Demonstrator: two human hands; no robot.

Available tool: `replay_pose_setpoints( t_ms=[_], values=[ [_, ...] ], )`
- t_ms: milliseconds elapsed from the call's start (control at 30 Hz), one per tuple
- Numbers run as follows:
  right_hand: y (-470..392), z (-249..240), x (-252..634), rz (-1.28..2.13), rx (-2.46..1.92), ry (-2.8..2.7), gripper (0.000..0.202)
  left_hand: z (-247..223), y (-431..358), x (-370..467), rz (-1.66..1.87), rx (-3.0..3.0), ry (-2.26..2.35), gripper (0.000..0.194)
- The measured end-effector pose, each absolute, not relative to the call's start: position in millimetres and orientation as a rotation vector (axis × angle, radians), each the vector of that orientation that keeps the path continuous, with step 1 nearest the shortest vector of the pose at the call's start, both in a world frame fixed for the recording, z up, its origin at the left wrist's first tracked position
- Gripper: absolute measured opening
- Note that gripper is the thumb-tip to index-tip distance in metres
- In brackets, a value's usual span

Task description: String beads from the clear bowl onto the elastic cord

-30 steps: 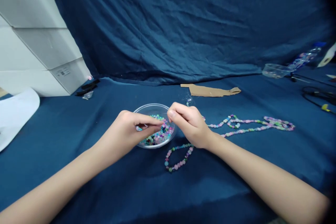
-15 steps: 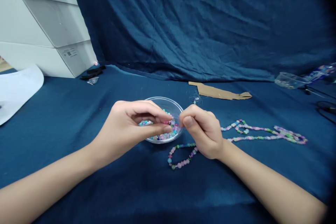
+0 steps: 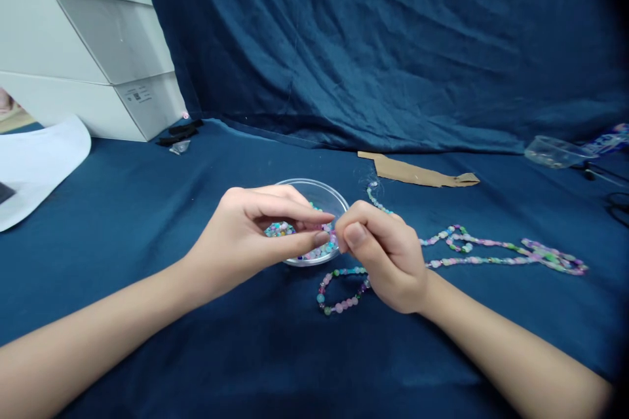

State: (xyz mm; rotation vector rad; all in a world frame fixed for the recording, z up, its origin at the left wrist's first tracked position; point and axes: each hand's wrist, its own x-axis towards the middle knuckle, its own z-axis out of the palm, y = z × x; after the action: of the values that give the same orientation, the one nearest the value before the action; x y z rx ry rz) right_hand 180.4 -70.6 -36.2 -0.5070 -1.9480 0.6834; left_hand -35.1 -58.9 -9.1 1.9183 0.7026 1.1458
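My left hand (image 3: 272,229) reaches in over a clear round bowl (image 3: 314,184) of small pastel beads (image 3: 319,250). Its thumb and forefinger are bent toward each other in a pinch; whether the beads showing in the gap are held or lie behind is unclear. Almost touching those fingertips, my right hand (image 3: 383,252) is closed, thumb pressed on the curled forefinger, and whatever it holds is hidden. Under and behind it passes a multicoloured string of beads (image 3: 484,260), with a loop on the near side and a longer run on the right.
Behind the bowl lies a torn cardboard strip (image 3: 417,173). White boxes (image 3: 88,46) are stacked at the back left, near a white sheet (image 3: 44,170) and small black items (image 3: 181,134). A clear plastic container (image 3: 555,152) stands at the far right. Blue cloth (image 3: 236,353) covers the table.
My left fingertips have moved slightly right and closer to the right hand. The view has shifted a little, and more of the bead string shows behind the right hand.
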Motion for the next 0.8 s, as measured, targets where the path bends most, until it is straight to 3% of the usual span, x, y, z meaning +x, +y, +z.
replay_pose_setpoints(
  t_ms=[800],
  values=[
    [-70.3,-38.1,179.0,0.690,-0.643,-1.909,0.029,-9.4,-60.1,-34.8,1.138,1.874,0.738,0.022]
  ],
)
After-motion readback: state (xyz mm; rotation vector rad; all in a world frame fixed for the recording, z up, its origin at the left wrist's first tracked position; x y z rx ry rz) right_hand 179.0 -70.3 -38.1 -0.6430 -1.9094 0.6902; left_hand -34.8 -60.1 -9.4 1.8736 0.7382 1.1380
